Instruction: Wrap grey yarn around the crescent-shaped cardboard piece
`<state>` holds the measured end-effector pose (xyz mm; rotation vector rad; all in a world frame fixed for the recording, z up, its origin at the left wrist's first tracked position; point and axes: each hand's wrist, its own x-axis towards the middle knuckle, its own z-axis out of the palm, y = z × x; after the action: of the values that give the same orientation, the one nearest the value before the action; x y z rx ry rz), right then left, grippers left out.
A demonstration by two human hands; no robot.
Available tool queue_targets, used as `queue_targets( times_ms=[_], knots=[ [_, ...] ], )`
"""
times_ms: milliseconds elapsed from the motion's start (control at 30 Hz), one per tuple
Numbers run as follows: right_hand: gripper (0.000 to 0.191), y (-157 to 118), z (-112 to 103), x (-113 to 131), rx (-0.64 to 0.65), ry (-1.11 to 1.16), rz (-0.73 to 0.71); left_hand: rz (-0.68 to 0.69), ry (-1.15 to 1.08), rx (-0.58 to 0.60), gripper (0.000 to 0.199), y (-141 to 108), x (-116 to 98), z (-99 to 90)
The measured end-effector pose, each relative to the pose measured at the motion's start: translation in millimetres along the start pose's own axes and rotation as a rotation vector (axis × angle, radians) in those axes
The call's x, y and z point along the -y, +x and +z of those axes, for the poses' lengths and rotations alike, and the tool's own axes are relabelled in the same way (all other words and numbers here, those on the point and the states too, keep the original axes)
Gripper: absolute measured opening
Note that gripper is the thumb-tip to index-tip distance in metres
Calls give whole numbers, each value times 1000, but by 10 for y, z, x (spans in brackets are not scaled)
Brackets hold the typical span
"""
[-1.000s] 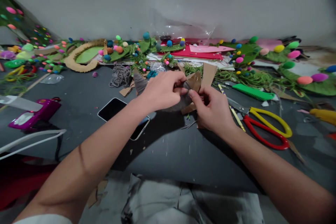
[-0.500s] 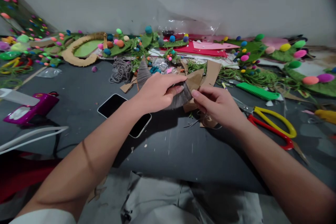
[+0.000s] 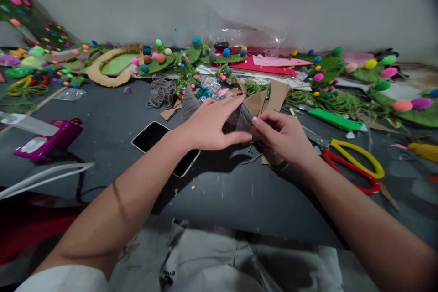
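Observation:
A curved cardboard piece [image 3: 256,102] is wrapped in grey yarn [image 3: 239,120] over much of its length, with its pointed right end bare. Over its middle lies my left hand [image 3: 212,123], thumb and fingers spread apart, its palm side hidden. My right hand [image 3: 282,137] pinches at the right edge of the wrapping, thumb against forefinger; the strand there is too fine to make out clearly. A loose heap of grey yarn [image 3: 160,92] lies behind and to the left.
Under my left forearm is a phone [image 3: 150,136]. Scissors [image 3: 356,164] and a green cutter [image 3: 337,119] lie at right, a purple glue gun [image 3: 48,139] at left. Felt leaves with coloured balls, red sheets [image 3: 260,65] and a tan C-shaped piece [image 3: 102,75] line the back.
My left thumb and fingers have spread away from the wrapped piece, uncovering more grey yarn. My right hand keeps its pinch in nearly the same place. The view has shifted slightly.

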<state>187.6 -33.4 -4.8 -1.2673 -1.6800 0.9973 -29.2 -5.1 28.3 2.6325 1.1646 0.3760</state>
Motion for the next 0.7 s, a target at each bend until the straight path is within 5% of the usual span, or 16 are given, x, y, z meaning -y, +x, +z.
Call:
queue_targets(
  times_ms=[100,267,467,567,700],
  knots=[
    [33,25,0,-41,-53,40,50,-15,77,-12,107,-18,-47,10],
    [35,38,20,-49,-62,230,136,-65,133,-160,72,-3,-35,53],
    [36,21,16,-67,-197,549,289,-113,114,-278,70,20,100,35],
    [35,-5,21,-64,-133,384,273,-119,86,-295,70,22,120,22],
    [27,-60,41,-50,-46,-31,17,-126,44,-318,70,20,105,22]
  ],
)
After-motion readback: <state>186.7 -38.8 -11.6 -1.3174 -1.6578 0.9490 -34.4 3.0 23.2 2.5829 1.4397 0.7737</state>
